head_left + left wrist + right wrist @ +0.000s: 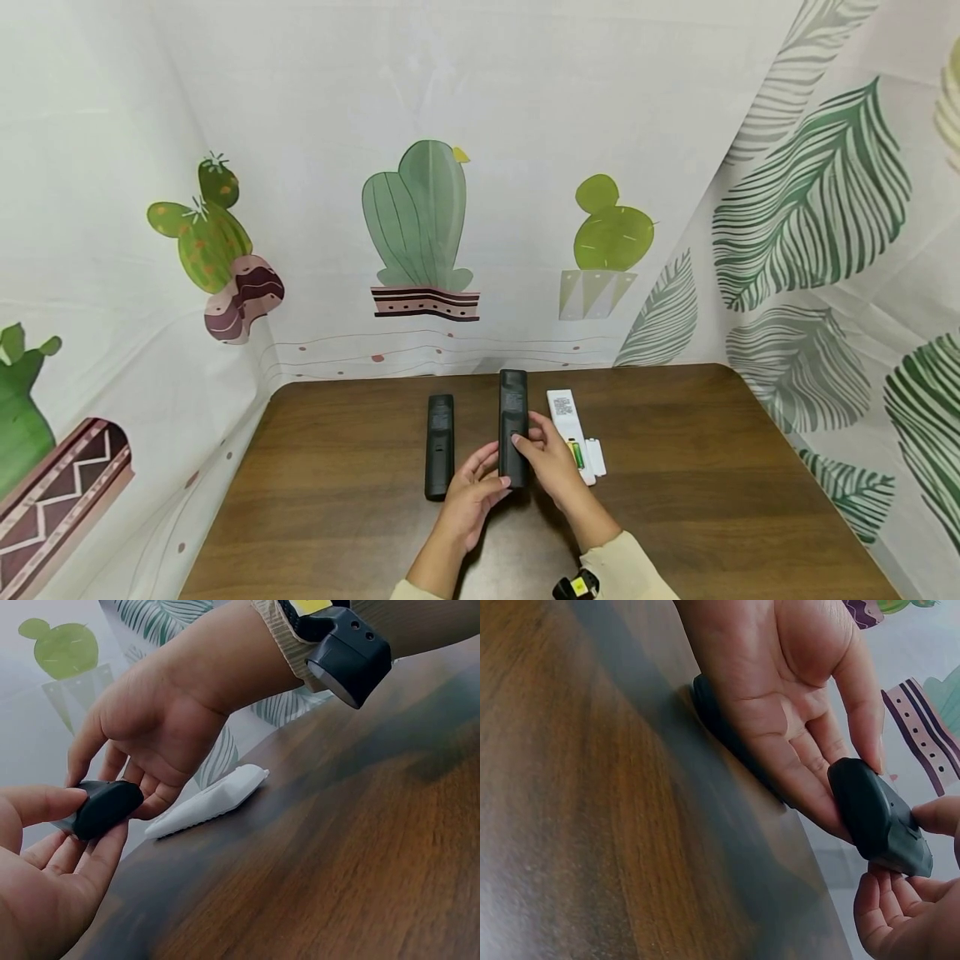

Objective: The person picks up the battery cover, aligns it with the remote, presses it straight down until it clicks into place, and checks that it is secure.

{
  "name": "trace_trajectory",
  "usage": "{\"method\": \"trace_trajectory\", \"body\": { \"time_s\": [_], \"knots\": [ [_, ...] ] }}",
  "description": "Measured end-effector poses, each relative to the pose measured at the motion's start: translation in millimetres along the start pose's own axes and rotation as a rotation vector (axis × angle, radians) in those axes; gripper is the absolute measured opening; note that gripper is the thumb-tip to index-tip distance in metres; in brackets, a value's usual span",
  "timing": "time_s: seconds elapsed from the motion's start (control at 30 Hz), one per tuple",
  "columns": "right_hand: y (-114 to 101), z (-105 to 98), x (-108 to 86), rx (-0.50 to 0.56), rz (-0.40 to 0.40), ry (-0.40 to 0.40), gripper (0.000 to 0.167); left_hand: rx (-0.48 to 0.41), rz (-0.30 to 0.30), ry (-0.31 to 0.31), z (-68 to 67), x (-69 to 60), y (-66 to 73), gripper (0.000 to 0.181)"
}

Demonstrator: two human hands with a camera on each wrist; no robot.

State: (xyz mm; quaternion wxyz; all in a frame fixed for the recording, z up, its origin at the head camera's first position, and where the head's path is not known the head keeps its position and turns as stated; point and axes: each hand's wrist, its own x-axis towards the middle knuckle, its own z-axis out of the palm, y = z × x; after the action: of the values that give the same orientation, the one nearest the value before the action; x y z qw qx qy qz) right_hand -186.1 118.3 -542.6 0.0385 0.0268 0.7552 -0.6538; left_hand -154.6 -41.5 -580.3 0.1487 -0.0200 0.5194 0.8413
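Both hands hold a black remote control above the table, its back facing up in the head view. My left hand grips its near end, thumb on one side and fingers on the other. My right hand grips its right side, with the thumb on the back near the battery cover. A second black remote lies back up to the left. On the right lies a white remote with its battery bay open, showing a green battery. Its white cover lies beside it.
The brown wooden table has rounded far corners. A white cloth printed with cacti and leaves hangs behind and at both sides. A black wrist camera sits on the right sleeve.
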Motion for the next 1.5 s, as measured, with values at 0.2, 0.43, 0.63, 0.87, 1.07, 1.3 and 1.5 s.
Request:
{"method": "trace_trajectory", "body": {
  "time_s": [0.2,0.43,0.63,0.87,1.07,1.3,1.5],
  "knots": [
    [1.0,0.6,-0.9,-0.004,0.006,-0.002,0.064,0.008,-0.004,0.005,-0.4,-0.5,-1.5,0.069],
    [1.2,0.8,-0.1,0.001,0.005,-0.003,0.064,0.008,0.001,0.004,-0.3,-0.3,-2.4,0.069],
    [1.7,0.8,0.1,0.007,0.004,-0.001,0.063,0.011,-0.005,0.011,-0.6,0.6,-3.2,0.069],
    [4.6,1.1,1.2,-0.006,0.009,0.004,0.062,0.014,-0.009,0.016,-0.8,0.9,-4.3,0.07],
    [4.5,1.5,0.7,-0.007,0.007,0.003,0.062,0.017,-0.01,0.014,-1.1,1.4,-5.3,0.069],
    [0.0,2.3,-2.7,-0.015,0.008,0.009,0.06,0.019,-0.006,0.014,-0.7,2.2,-5.5,0.069],
    [-11.8,2.8,-7.6,0.002,0.012,-0.003,0.059,0.017,0.001,0.02,-0.3,3.3,-5.3,0.069]
  ]
}}
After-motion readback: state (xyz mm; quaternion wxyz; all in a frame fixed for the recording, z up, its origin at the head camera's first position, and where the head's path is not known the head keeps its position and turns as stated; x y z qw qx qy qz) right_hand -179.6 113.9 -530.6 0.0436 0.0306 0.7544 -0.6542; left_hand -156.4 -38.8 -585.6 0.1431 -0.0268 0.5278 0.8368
